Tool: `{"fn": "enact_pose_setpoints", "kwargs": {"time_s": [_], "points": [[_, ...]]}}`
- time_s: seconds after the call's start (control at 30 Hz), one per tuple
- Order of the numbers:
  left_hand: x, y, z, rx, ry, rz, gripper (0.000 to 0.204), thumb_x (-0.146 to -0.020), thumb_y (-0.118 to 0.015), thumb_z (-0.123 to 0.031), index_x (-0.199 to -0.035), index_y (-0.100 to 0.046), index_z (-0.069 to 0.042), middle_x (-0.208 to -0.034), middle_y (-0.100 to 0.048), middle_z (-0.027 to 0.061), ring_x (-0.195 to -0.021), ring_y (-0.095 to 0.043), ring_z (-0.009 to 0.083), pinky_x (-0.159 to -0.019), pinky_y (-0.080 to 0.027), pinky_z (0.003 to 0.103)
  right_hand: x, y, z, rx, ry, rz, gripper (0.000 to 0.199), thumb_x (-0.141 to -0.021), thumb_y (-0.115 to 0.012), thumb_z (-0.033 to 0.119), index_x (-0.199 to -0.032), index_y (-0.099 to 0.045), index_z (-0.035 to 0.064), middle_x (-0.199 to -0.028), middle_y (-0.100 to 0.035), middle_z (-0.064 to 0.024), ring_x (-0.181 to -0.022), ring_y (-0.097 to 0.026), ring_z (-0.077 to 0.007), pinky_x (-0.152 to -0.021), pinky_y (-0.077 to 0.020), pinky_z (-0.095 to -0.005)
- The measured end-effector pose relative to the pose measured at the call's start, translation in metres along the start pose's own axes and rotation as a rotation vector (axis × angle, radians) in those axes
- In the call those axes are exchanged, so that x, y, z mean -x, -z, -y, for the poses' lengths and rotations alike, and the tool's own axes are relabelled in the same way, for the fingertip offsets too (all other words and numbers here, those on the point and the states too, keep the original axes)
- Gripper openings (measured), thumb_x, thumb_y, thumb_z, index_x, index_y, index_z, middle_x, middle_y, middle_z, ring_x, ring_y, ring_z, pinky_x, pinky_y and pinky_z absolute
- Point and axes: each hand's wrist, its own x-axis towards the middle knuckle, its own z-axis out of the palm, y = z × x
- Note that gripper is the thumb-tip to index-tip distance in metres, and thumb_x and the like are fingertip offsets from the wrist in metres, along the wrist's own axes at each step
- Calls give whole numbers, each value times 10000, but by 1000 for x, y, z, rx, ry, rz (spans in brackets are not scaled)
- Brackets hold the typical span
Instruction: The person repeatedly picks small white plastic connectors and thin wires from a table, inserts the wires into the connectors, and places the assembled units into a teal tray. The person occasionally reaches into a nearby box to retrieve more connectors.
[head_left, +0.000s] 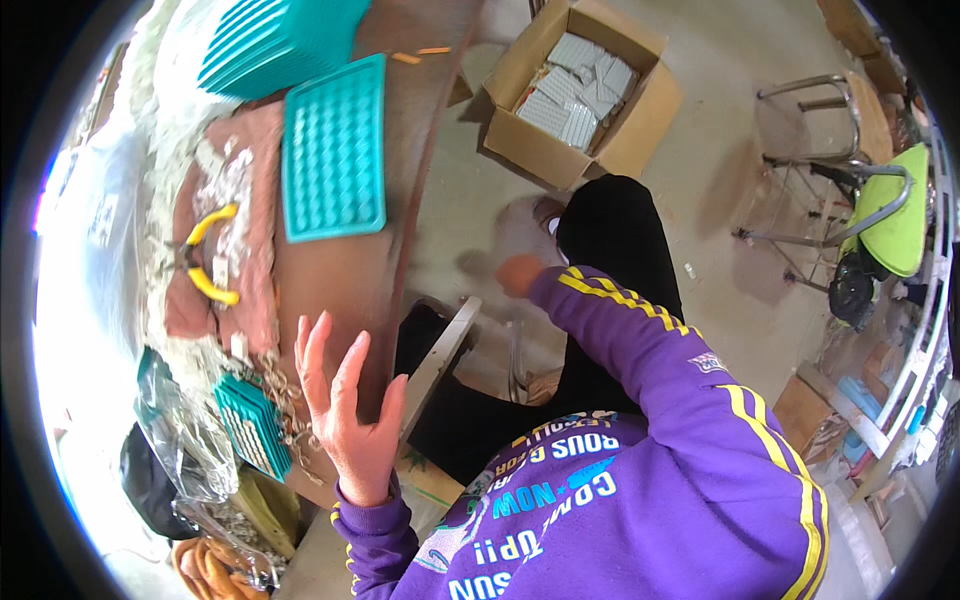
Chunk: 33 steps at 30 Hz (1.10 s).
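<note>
Head view: the left hand point(345, 420) hovers spread and empty over the edge of the brown desk point(340, 285), just above a small stack of teal trays point(252, 425) with loose metal bits around it. The right hand point(520, 275) reaches down toward the floor, blurred; whether it grips anything cannot be told. One teal grid tray point(333, 148) lies flat on the desk, yellow-handled pliers point(205, 258) beside it, untouched. Work looks paused partway, as a judgement
</note>
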Motion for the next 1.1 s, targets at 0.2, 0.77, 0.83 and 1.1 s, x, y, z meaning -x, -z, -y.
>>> {"fn": "enact_pose_setpoints", "kwargs": {"time_s": [0.2,0.77,0.83,1.1], "points": [[-29,-21,-3,-166,0,50,604,-669,-768,12,-1243,-593,-57,-1433,-446,205,-1357,-375,452,-1114,-312,533,-40,-2,14,-227,25,-94,175,-768,-624,136,-875,-749,76,-906,-716,-154,-864,-700,-329,-740,-558,-454],[-20,-36,31,-398,-301,-119,560,-915,-634,-354,-1296,-485,28,-1346,-385,429,-1199,-477,560,-959,-420,659,-189,-73,-44,-384,-297,-98,191,-781,-594,99,-879,-753,60,-932,-720,-159,-896,-704,-321,-749,-566,-433],[-19,-33,28,-432,-239,-67,559,-911,-636,-349,-1297,-484,26,-1349,-384,426,-1202,-474,559,-962,-416,658,-209,-74,-56,-445,-350,-57,198,-782,-589,97,-885,-751,48,-953,-720,-166,-910,-703,-326,-761,-565,-438],[4,-23,13,-466,-184,50,558,-896,-642,-325,-1303,-481,21,-1360,-380,412,-1216,-461,552,-977,-401,652,-233,-83,-162,-768,-486,-267,261,-761,-549,183,-853,-723,13,-901,-682,-257,-856,-667,-425,-779,-527,-503]]}}
